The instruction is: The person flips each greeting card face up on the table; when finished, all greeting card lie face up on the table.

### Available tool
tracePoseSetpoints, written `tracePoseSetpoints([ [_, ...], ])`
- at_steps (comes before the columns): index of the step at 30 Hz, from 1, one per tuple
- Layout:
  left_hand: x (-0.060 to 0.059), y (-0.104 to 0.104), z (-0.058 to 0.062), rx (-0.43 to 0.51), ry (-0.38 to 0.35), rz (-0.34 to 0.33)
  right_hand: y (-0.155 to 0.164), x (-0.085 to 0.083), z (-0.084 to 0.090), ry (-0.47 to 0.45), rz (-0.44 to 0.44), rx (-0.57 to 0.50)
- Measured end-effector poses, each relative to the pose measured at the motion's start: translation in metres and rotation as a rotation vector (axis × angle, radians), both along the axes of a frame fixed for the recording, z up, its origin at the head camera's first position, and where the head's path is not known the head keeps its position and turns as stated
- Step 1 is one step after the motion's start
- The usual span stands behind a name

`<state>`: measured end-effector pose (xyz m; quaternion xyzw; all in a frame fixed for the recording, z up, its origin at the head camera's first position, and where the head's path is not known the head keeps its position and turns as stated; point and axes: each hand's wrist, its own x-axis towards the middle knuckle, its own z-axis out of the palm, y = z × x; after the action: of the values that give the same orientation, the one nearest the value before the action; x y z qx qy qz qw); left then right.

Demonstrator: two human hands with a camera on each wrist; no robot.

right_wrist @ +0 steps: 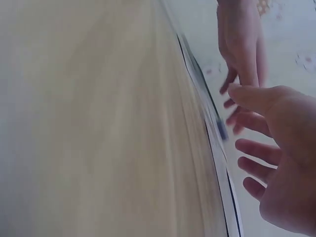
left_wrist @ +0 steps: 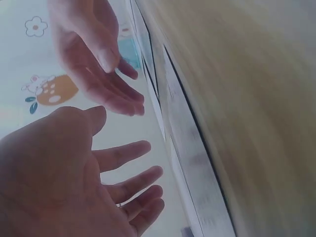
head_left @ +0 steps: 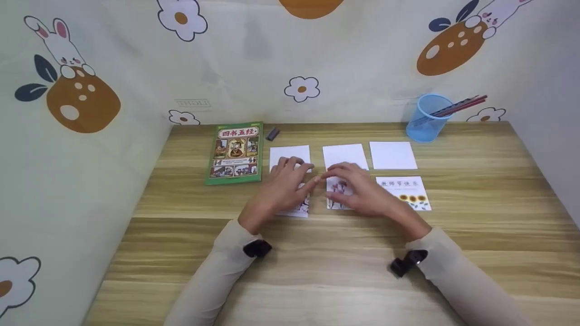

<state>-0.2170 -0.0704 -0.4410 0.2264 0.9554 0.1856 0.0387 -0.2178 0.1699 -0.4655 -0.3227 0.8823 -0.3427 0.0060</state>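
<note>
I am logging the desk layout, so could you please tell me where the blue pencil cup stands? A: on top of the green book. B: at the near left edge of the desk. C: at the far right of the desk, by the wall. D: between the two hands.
C: the blue pencil cup stands at the desk's far right by the wall, well away from the green book and both hands.

- Three blank white cards in the back row: one on the left [head_left: 290, 155], one in the middle [head_left: 344, 155], one on the right [head_left: 392, 155].
- Three printed cards in the front row: left [head_left: 301, 208], middle [head_left: 337, 194], and a sunflower card [head_left: 405, 192].
- One green book [head_left: 235, 152].
- One blue pencil cup [head_left: 427, 117].
- One small dark eraser [head_left: 272, 133].
- Two hands: left hand [head_left: 281, 188], right hand [head_left: 362, 190].
</note>
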Motion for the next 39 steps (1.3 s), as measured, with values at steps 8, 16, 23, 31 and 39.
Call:
tracePoseSetpoints([
  [8, -0.013, 0.060, -0.004, 0.012, -0.021, -0.080, 0.095, -0.023, -0.004, -0.032, -0.261, -0.037],
  [16, -0.033, 0.115, -0.003, 0.098, -0.034, -0.092, 0.143, -0.028, -0.002, -0.139, -0.445, -0.028],
  [23, -0.043, 0.146, -0.001, 0.123, -0.062, -0.019, 0.151, -0.029, 0.002, -0.213, -0.458, 0.030],
  [31, -0.039, 0.153, -0.011, 0.111, -0.087, -0.027, 0.153, -0.029, 0.006, -0.244, -0.458, 0.060],
  [39, -0.041, 0.157, -0.013, 0.092, -0.119, -0.039, 0.155, -0.028, 0.003, -0.224, -0.460, 0.084],
])
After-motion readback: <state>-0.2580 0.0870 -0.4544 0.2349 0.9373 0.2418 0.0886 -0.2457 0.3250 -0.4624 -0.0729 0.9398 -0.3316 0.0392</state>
